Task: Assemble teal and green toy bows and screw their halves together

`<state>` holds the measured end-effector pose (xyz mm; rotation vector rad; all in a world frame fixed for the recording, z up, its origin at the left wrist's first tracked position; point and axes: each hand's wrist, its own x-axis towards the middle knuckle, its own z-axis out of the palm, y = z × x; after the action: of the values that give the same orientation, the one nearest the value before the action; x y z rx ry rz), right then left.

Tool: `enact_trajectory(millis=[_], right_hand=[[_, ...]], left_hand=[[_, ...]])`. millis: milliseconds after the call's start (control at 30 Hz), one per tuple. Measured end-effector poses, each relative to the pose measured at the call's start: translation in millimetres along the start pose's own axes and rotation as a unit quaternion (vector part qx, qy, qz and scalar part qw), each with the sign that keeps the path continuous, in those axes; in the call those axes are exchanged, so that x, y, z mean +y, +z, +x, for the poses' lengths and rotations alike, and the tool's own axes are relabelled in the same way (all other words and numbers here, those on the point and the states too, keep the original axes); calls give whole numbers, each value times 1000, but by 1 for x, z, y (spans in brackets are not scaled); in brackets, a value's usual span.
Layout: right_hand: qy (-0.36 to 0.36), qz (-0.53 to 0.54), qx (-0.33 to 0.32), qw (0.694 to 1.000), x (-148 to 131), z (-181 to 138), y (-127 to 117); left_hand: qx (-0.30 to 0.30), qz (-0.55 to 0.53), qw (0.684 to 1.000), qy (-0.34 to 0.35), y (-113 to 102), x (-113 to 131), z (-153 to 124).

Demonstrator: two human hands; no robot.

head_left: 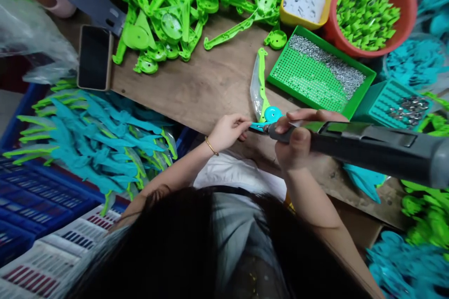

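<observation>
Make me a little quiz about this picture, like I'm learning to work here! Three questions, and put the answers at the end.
1. What does the person's right grip hold?
2. True or false: the left grip is touching a blue piece.
3. Fill in the colour: the box with the white pieces in it is ____.

Key:
1. A long grey tool.
2. True.
3. Yellow.

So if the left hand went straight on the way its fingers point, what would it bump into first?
Past the blue piece it pinches, the left hand would probably meet the narrow end of the dark handheld tool, before the right hand; depth is unclear.
</observation>
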<state>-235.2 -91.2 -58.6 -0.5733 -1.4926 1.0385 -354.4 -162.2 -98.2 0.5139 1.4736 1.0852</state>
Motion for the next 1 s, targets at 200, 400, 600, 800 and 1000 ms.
enact_trajectory(millis=[200,400,600,800,1000], right_hand=[[3,-11,4,1000,5,-1,4],[12,-39,-42,998,11,-5,2],[54,-48,-70,995,26,-21,-6],[-10,39,3,999,9,22,-4],[-102,-66,248,961,53,106,-26]], left_hand=[[9,-45,999,-14,0,-1,2],[11,-75,997,-17,1,-4,3],[12,-91,996,-16,2,-7,2],[26,-92,995,-16,-4,-13,-1],[22,-83,996,-3,-9,-15,3]])
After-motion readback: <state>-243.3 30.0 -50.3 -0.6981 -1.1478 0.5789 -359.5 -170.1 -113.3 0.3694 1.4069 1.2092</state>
